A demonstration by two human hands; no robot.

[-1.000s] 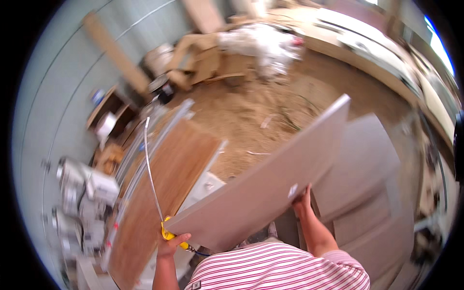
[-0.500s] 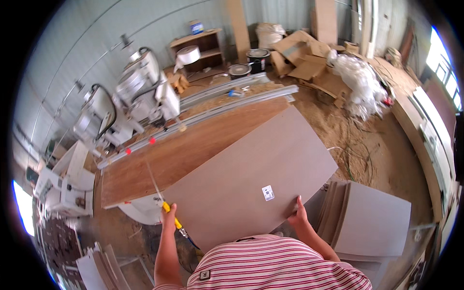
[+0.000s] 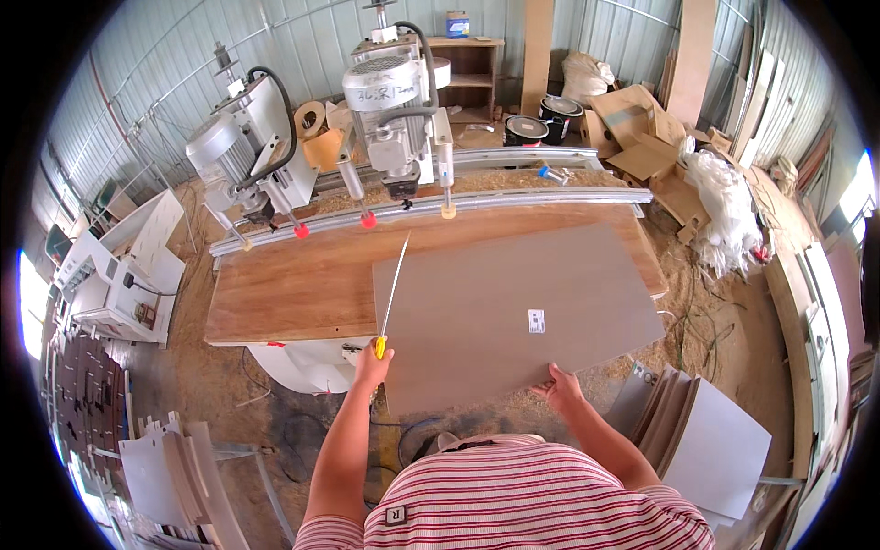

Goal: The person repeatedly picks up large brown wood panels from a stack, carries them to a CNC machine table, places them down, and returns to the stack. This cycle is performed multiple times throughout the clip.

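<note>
- Shifted since the earlier frame: one grey-brown panel (image 3: pixel 495 302), swung round to the left and now over the right part of the wooden-topped table (image 3: pixel 284 289), its near part jutting past the near edge; my view has turned left with it.
- Left hand (image 3: pixel 372 368): closed round a yellow-handled tool (image 3: pixel 380 347), its thin pale rod slanting far across the panel's left part; whether this hand also touches the panel, I cannot tell.
- Right hand (image 3: pixel 561 389): at the panel's near edge, thumb uppermost, fingers parted; I cannot tell whether it grips.
- White label (image 3: pixel 536 321): one, on the panel's upper face, right of its middle.
- Machine heads, two: a left unit (image 3: pixel 234 147) and a right unit (image 3: pixel 390 110), both above the table's far side.
- Stacked panels (image 3: pixel 706 445): leaning together, near right.
- Opened cartons (image 3: pixel 646 156): brown, far right, beside white plastic sheeting (image 3: pixel 720 211).
</note>
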